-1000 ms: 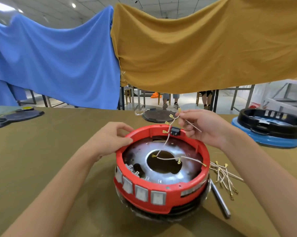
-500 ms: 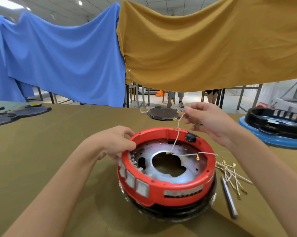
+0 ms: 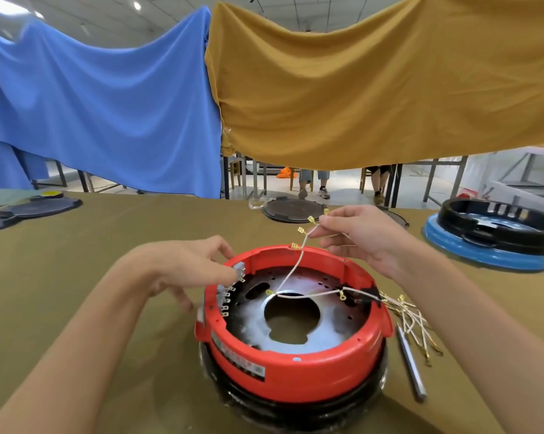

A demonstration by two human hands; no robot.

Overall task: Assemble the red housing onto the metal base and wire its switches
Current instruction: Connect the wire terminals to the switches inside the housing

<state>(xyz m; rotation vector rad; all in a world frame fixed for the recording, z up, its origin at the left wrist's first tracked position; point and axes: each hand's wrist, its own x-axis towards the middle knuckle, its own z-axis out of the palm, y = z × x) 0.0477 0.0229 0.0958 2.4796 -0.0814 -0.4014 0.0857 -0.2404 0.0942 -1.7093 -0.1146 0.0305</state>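
Note:
The red ring-shaped housing [image 3: 299, 375] sits on the metal base [image 3: 295, 333], which has a large centre hole. A row of switches [image 3: 228, 296] with brass tabs lines the housing's left inner wall. My left hand [image 3: 189, 270] rests its fingertips on the left rim by the top switch. My right hand [image 3: 358, 238] hovers over the far rim and pinches white wires [image 3: 291, 272] with brass terminals; they hang down across the base to a black block [image 3: 369, 297] on the right wall.
Several loose wires [image 3: 411, 324] and a grey metal tool [image 3: 410, 361] lie right of the housing on the olive table. A black ring on a blue base [image 3: 496, 238] stands far right. Dark round plates [image 3: 292, 209] lie behind. Blue and mustard cloths hang above.
The housing has turned clockwise: the switch row went from the front to the left side, the black block from the far rim to the right. My right hand kept hold of the wires.

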